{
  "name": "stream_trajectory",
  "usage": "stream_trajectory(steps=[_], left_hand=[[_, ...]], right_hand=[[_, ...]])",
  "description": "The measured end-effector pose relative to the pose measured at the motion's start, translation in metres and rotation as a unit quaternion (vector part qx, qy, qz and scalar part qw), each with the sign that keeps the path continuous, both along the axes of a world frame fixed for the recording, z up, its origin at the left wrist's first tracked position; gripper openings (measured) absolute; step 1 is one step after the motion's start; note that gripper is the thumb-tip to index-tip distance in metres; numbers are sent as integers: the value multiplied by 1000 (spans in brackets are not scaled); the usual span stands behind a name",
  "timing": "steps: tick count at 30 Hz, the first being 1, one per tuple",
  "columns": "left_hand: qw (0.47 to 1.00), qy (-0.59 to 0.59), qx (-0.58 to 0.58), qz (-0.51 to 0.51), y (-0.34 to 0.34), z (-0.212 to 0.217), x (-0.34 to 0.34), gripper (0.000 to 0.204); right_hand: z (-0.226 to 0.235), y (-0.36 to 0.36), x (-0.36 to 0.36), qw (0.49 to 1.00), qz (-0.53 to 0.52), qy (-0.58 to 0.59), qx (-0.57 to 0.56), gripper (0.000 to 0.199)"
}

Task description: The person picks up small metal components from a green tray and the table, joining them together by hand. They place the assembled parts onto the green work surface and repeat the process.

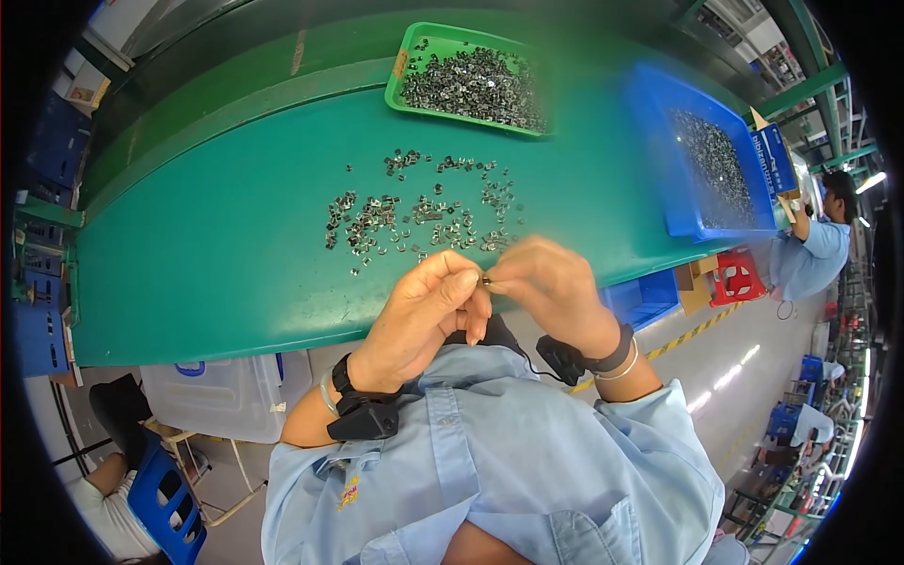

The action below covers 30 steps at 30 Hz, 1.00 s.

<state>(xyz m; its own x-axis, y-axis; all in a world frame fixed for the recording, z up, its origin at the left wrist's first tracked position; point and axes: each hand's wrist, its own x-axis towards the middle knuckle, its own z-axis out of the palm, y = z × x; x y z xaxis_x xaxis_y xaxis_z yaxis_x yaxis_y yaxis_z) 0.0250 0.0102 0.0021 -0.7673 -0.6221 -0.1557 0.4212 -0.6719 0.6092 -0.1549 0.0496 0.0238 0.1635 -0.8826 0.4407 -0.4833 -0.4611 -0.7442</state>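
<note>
Head view: small metal part pinched between both hands.

One head-worn fisheye view looks steeply down, close over the green table

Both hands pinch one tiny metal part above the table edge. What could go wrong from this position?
1. The small part sits only between the fingertips of the left hand and right hand; if the grip slips, it may fall past the green table edge onto the lap or floor.
2. The loose parts lie close in front of the hands; a forward move could scatter them.
</note>
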Motion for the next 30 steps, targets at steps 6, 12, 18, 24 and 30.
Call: stream_trajectory(steps=[6, 12, 18, 24, 30], left_hand=[[999, -44, -21, -18, -2, -2, 3, 16], [999, -38, -24, -26, -3, -5, 3, 14], [999, -48, -6, -12, 0, -1, 2, 17], [999, -46, 2, 9, -2, 3, -1, 17], [999, 11, 31, -14, -8, -7, 3, 19]], right_hand=[[-2, 0, -2, 999, 3, 37, -34, 18], [-4, 1, -3, 998, 4, 44, -35, 18], [-2, -1, -6, 999, -12, 44, -29, 17], [40, -65, -56, 989, -130, 74, -13, 9], [41, -112, -88, 971, -178, 145, -66, 9]])
